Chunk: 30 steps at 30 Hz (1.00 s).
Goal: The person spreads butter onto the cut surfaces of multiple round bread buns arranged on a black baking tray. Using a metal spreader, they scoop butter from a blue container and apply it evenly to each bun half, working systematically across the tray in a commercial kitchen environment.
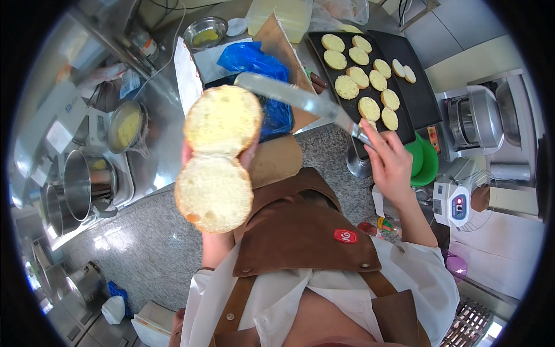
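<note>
A split round bun point(219, 158) lies opened out on my left hand point(249, 152), cut faces up. Its upper half has a yellow coat; the lower half is paler. The bun hides most of that hand; only fingers show at its sides. My right hand point(390, 162) grips the handle of a long metal palette knife point(299, 97). The blade extends leftward, its rounded tip near the bun's upper right edge. Behind the blade, a cardboard box point(277, 43) holds a blue plastic bag point(256, 60). Whether the blade touches the bun, I cannot tell.
At right, a black baking tray point(355, 104) bears several coated bun halves, overlapping another dark tray point(418, 97) with two pieces. At left stand a bowl of yellow spread point(128, 126) and a steel pot point(78, 186). A metal bowl point(205, 32) sits behind the box.
</note>
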Each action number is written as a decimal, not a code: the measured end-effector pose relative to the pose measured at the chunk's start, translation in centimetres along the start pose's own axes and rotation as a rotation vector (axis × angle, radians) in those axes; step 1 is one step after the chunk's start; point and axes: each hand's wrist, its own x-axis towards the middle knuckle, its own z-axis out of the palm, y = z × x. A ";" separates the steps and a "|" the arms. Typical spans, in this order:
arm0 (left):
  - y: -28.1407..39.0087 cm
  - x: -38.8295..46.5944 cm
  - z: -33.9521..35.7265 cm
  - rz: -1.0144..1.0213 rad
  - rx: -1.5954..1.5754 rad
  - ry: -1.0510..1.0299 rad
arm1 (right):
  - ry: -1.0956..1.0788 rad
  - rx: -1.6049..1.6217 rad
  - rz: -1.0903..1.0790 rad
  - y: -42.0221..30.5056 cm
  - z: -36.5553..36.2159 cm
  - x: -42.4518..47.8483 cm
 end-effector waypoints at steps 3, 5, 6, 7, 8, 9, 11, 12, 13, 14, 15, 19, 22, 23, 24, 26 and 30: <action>1.9 -0.5 -0.2 0.158 0.104 0.030 | -0.095 0.107 0.116 0.4 -0.6 1.2; 3.4 -1.1 -0.3 0.281 0.230 0.073 | -0.220 0.060 0.063 0.6 -1.1 2.8; 4.0 -1.4 -0.6 0.361 0.359 0.140 | -0.274 0.015 0.013 0.5 -1.2 3.7; 4.9 -1.9 -1.4 0.301 0.228 0.053 | -0.328 -0.029 -0.036 0.2 -1.3 4.7; 5.4 -2.2 -1.6 0.295 0.204 0.034 | -0.349 -0.136 -0.129 -0.6 -1.4 6.0; 5.8 -2.8 -2.4 0.284 0.181 0.031 | -0.403 -0.234 -0.175 -1.8 -1.4 7.2; 6.5 -4.2 -3.2 0.281 0.162 0.035 | -0.505 -0.404 -0.282 -4.1 -0.1 9.5; 6.7 -4.6 -4.0 0.267 0.152 0.040 | -0.501 -0.405 -0.401 -4.6 1.3 10.3; 6.9 -4.9 -4.6 0.248 0.145 0.047 | -0.496 -0.406 -0.519 -5.2 2.8 11.3; 7.5 -5.6 -5.5 0.241 0.151 0.058 | -0.586 -0.435 -0.537 -6.4 4.6 12.3; 8.2 -6.2 -6.5 0.229 0.158 0.076 | -0.677 -0.471 -0.552 -7.8 6.2 13.4; 13.8 -13.7 -12.4 0.216 0.238 0.275 | -0.881 -0.746 -0.633 -11.2 14.7 16.4; 23.3 -27.1 -20.2 0.136 0.457 0.620 | -0.960 -0.860 -0.599 -11.3 19.1 17.4; 27.5 -33.9 -22.7 0.082 0.576 0.753 | -0.967 -0.831 -0.632 -11.8 21.1 18.0; 31.9 -38.9 -25.6 -0.076 0.742 0.863 | -0.990 -0.823 -0.623 -10.5 22.5 18.3; 38.1 -48.6 -26.2 -0.356 1.105 1.000 | -1.027 -0.832 -0.658 -11.0 25.7 19.6; 42.6 -51.2 -26.6 -0.851 1.941 0.858 | -1.269 -0.948 -0.568 -12.9 27.0 22.0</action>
